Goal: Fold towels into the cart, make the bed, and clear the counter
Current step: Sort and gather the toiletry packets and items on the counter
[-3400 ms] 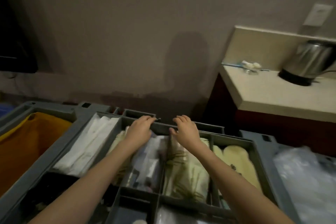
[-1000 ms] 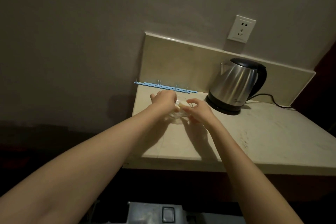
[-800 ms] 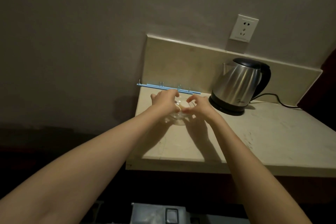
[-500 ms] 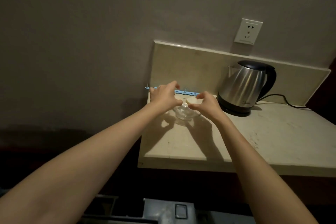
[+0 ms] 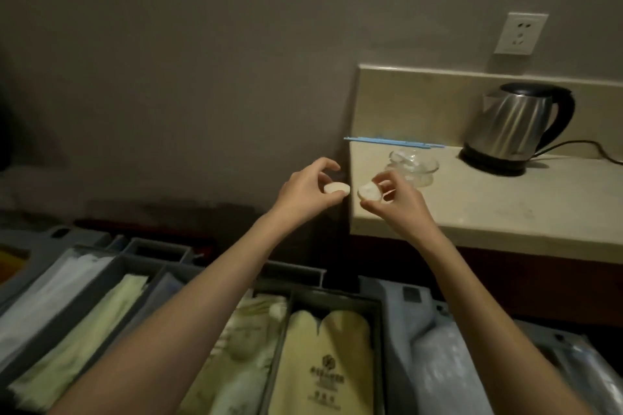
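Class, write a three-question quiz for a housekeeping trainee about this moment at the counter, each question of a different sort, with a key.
1. True or false: the glass dish stands on the counter.
2. What does the left hand pinch?
A. a small pale round piece
B. the blue strip
C. the kettle
3. Fill in: the right hand pinches a ____ pale piece.

Key:
1. true
2. A
3. second
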